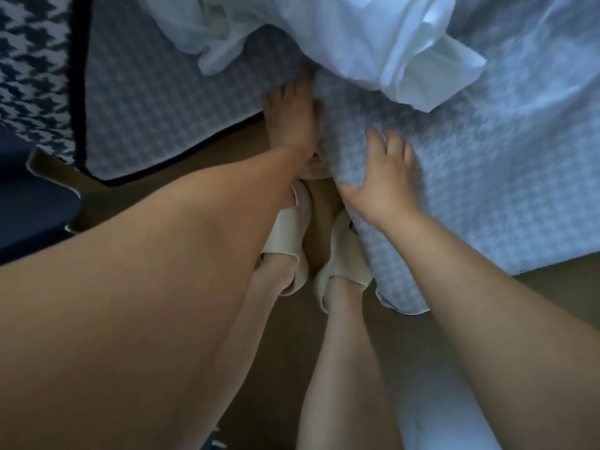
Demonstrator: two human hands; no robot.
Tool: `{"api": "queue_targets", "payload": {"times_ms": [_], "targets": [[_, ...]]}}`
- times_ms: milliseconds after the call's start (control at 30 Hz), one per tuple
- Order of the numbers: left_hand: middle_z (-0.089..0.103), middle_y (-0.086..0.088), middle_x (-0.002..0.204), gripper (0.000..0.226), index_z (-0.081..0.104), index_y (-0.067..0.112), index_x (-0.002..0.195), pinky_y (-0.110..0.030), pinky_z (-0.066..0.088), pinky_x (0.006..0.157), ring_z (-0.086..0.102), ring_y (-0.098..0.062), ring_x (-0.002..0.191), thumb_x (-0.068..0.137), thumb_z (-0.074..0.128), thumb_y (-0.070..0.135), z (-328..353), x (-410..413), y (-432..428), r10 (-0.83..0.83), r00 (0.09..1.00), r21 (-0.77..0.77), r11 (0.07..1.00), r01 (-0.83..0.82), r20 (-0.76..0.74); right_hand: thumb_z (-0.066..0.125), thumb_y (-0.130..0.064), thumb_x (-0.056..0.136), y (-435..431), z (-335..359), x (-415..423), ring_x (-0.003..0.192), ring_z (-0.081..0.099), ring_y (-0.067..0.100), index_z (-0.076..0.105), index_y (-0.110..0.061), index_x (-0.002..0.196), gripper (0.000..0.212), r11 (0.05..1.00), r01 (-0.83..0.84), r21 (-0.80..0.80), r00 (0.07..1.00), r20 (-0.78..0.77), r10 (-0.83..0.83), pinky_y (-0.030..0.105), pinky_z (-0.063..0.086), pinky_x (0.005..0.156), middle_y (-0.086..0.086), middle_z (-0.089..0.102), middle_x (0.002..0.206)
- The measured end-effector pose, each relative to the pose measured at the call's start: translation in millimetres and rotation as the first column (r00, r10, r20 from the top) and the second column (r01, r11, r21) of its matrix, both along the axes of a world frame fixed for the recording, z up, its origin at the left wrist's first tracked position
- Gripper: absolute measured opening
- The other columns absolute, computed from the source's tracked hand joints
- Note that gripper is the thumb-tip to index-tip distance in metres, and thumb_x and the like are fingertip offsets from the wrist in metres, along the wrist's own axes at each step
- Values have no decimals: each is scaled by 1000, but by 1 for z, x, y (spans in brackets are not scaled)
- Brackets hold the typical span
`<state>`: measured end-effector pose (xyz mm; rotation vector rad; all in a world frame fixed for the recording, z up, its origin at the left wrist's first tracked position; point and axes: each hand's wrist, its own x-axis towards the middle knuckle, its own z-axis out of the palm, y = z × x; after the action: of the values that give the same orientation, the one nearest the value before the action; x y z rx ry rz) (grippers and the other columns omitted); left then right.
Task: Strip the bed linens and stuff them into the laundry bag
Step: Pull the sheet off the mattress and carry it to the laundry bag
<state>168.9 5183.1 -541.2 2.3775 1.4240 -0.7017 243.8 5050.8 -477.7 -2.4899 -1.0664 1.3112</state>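
- Left hand (pixel 290 120) reaches forward into the fold where the patterned sheet (pixel 487 196) meets the dark-edged patterned panel (pixel 146 105). Fingers look straight, but the tips are lost in shadow under the white linen (pixel 357 37). Cannot tell if it grips anything.
- Right hand (pixel 386 180) lies flat on the patterned sheet with fingers spread and straight and the thumb at the sheet's hanging edge. It is pressing, not clamped.
- The patterned sheet is pale with a small check. It drapes from upper right down to the floor (pixel 558 287), and its lower edge ends just beside the right slipper (pixel 345 258).
- The white linen is bunched in loose folds at the top, lying on the patterned sheet above both hands.
- Left slipper (pixel 285 228) is partly hidden by the left forearm.
- Dark houndstooth fabric (pixel 29 76) is at far left, beside the dark-edged panel.
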Motion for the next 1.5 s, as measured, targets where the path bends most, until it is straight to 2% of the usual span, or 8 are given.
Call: {"api": "queue_targets", "payload": {"times_ms": [233, 433, 600, 800, 1000, 1233, 1367, 1500], "targets": [[62, -20, 101, 26, 64, 1, 101, -28, 30, 80, 53, -35, 98, 91, 42, 10, 68, -6, -1, 52, 827, -34, 999, -39, 560, 74, -14, 74, 14, 48, 23, 128, 34, 38, 41, -1, 138, 73, 951, -44, 305, 989, 151, -3, 42, 28, 110, 22, 44, 135], [36, -10, 68, 7, 39, 11, 70, -33, 24, 63, 27, -13, 68, 76, 35, 12, 225, -11, 2, 74, 660, -87, 996, -14, 748, 84, -37, 60, 28, 152, 45, 132, 26, 34, 35, -15, 140, 96, 859, -334, 388, 923, 319, 215, 57, 28, 105, 17, 41, 145], [26, 3, 65, 7, 36, 9, 59, -30, 18, 55, 21, -14, 59, 66, 35, 11, 377, 11, -3, -22, 438, -74, 977, 201, 899, 58, -24, 74, 62, 260, 68, 132, 29, 34, 60, -15, 107, 35, 763, -476, 436, 863, 396, 312, 63, 6, 105, 18, 48, 138], [24, 2, 58, 13, 33, 8, 53, -27, 17, 50, 19, -16, 53, 62, 38, 15, 497, -3, 26, -37, 401, -38, 983, 178, 915, 51, -30, 75, 78, 378, 89, 66, 60, 32, 58, -11, 75, 21, 782, -483, 395, 873, 286, 395, 41, 38, 73, 9, 62, 70], [30, 3, 51, 46, 33, 17, 60, -23, 19, 46, 25, -17, 45, 70, 64, 50, 561, -29, 48, -347, 531, 202, 928, 313, 773, 63, -15, 69, 81, 463, 83, 37, 37, 23, 25, -21, 67, 38, 737, -557, 384, 822, 383, 422, 14, 3, 46, 1, 34, 49], [59, -2, 54, 40, 67, 12, 64, -31, 46, 45, 58, -24, 48, 81, 52, 45, 653, -87, 116, -628, 557, 363, 774, 518, 544, 60, -20, 71, 103, 587, 14, 43, 46, 28, 35, -20, 63, 27, 542, -513, 665, 849, 484, 210, 20, 17, 46, 5, 47, 52], [59, -4, 53, 39, 64, 12, 55, -32, 50, 44, 60, -25, 47, 79, 39, 31, 670, -114, 160, -766, 510, 358, 637, 683, 391, 60, -29, 88, 133, 584, 0, 97, 56, 28, 50, -15, 97, 19, 758, -620, 203, 776, 299, 555, 33, 36, 65, 6, 59, 103], [56, -3, 54, 13, 60, 12, 52, -28, 46, 43, 57, -23, 46, 60, 69, 7, 675, -132, 168, -866, 445, 308, 498, 810, 230, 55, -34, 92, 160, 557, -6, 108, 55, 28, 52, -22, 122, 32, 650, -746, -145, 642, 101, 760, 35, 41, 81, 7, 59, 118]]}}
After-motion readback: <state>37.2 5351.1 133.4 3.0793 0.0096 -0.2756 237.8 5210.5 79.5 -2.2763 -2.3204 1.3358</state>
